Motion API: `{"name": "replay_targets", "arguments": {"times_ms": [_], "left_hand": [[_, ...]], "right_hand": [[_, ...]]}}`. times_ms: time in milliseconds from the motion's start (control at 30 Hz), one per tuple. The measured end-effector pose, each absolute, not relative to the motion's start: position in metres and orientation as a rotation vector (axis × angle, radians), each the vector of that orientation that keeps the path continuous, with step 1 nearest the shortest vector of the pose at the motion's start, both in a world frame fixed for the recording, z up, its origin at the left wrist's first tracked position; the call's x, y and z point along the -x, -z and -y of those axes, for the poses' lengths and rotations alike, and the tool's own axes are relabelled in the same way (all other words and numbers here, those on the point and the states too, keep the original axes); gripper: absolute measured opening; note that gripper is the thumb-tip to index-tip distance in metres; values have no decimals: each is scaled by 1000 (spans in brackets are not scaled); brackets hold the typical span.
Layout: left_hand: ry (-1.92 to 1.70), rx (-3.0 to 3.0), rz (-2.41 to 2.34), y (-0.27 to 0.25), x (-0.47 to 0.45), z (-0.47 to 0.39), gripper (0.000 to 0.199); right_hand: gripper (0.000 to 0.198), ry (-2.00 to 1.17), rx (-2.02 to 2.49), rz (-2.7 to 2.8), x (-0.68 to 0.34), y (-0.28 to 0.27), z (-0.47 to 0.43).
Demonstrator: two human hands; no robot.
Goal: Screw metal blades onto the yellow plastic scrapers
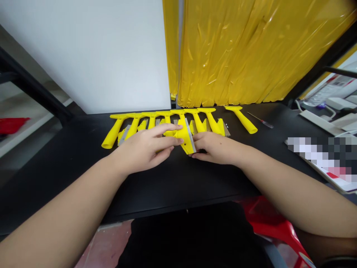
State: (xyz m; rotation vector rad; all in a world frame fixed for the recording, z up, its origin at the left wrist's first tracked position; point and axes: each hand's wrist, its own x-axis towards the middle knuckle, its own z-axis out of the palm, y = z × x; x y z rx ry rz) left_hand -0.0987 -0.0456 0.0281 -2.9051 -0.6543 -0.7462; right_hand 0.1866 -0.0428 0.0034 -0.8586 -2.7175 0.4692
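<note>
My left hand [152, 146] grips a yellow scraper head [183, 138] with its fingers laid across the plastic. A silver metal blade [191, 137] runs along the right edge of that head. Bent fingers of my right hand [210, 147] pinch at this blade edge; the fingertips are partly hidden. Behind both hands, several yellow plastic handles [111, 134] with wide flat tops stand in a row. Among them lie more yellow scraper heads with metal blades [124, 134], partly covered by my left hand and the handles.
Everything rests on a black tabletop [178, 186]. One separate yellow handle [245, 121] and a thin screwdriver [262, 121] lie at the right. A white panel [111, 56] and yellow plastic sheeting [237, 52] rise behind. A partly blurred board [315, 160] sits by the right edge.
</note>
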Motion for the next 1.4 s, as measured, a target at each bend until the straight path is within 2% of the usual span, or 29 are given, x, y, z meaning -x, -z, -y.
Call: {"name": "replay_targets", "arguments": {"times_ms": [433, 867, 1067, 1300, 1400], "left_hand": [[677, 2925, 691, -29, 97, 46, 28], [613, 2945, 736, -28, 97, 47, 31], [581, 2913, 716, -25, 94, 47, 32], [587, 2866, 728, -23, 89, 50, 33], [579, 2853, 726, -23, 87, 52, 33]], "right_hand": [[10, -739, 966, 2760, -192, -16, 50], [8, -779, 1095, 2747, -191, -20, 52], [5, -881, 958, 2366, -198, -26, 45], [14, -1360, 852, 2015, -183, -7, 43], [15, -1452, 879, 1936, -179, -1, 43]]}}
